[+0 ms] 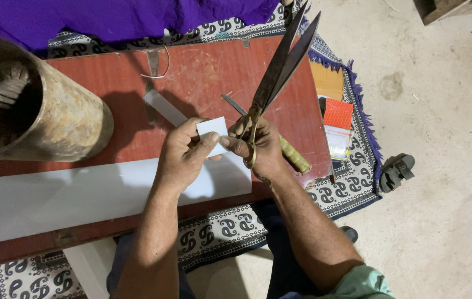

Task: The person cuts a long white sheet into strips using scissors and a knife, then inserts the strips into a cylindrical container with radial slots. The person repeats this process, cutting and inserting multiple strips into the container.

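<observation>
Small white card (212, 128) pinched betw. thumb & forefinger of left hand (183, 155), held just above red board (213, 72), approx. centre of view. Large scissors (276, 75) gripped by right hand (261, 149), fingers curled thru brass handle loops; blades slightly parted, pointed up & away. Right fingertips touching card edge. Long white sheet (81, 194) laid across board under wrists. Rusty metal cylinder (36, 102) lying on board at left. Purple cloth (108, 16) beyond board. Patterned mat (219, 232) underneath.
</observation>
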{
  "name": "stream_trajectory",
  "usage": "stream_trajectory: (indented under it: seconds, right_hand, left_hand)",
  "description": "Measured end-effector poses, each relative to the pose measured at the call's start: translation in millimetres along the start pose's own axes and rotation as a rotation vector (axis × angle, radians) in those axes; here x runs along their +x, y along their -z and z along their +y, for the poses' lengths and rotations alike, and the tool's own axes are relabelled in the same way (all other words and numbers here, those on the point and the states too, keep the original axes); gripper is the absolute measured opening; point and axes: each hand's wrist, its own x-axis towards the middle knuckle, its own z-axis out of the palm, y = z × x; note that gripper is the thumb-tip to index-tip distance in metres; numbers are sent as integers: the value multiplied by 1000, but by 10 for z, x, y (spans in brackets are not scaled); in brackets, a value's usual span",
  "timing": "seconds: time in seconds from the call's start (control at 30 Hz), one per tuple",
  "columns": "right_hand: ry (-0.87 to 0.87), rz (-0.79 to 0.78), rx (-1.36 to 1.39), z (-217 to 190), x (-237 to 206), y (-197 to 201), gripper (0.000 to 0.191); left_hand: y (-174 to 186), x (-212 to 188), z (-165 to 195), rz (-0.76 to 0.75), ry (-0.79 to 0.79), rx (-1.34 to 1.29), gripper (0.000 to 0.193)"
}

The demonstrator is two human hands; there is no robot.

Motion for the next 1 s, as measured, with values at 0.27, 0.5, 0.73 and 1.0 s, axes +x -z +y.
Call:
stream_trajectory:
  seconds: [0.27,0.5,0.73,1.0]
  right_hand:
    - [-16,25,-14,11,18,-7,26]
    - [-98,68,365,-36,17,29,28]
    - [-88,59,349,-58,37,10,23]
    - [-116,54,15,87,24,-9,28]
  left_hand:
    - [-12,12,35,-6,-5,-14,30]
    - [104,12,-6,-51,106,-510,43]
    - [-39,65,-331,1,-15,-694,30]
    - [-26,73,49,212,-144,-740,46]
